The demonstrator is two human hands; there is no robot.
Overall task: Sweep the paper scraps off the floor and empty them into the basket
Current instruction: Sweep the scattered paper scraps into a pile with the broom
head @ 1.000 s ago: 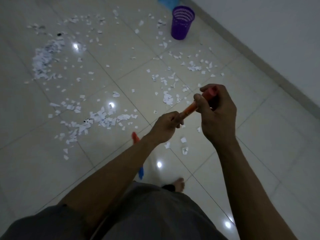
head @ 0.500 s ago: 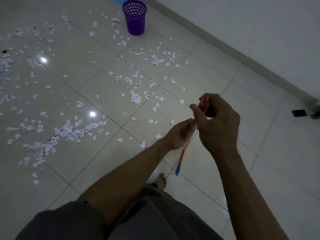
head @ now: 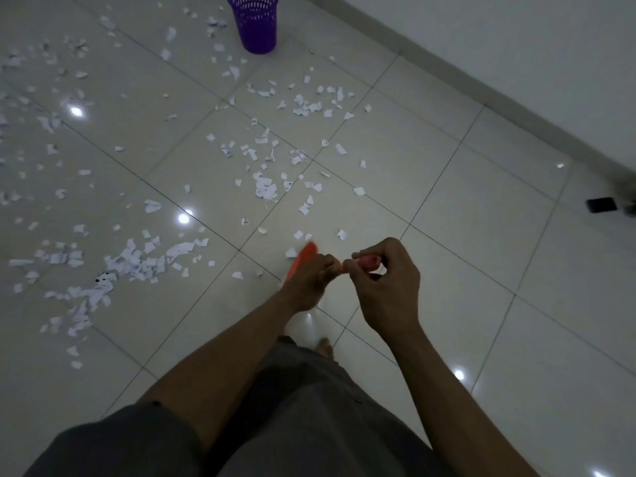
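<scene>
An orange broom handle (head: 367, 260) is gripped by both the left hand (head: 307, 283) and right hand (head: 389, 287); scraps (head: 265, 189) could be scattered if it is swung carelessly

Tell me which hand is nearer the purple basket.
Left, slightly. The left hand sits below the purple basket; the right hand is farther off to the right.

Both arms extended forward, left hand (head: 309, 280) and right hand (head: 389, 284) fisted, knuckles nearly touching
</scene>
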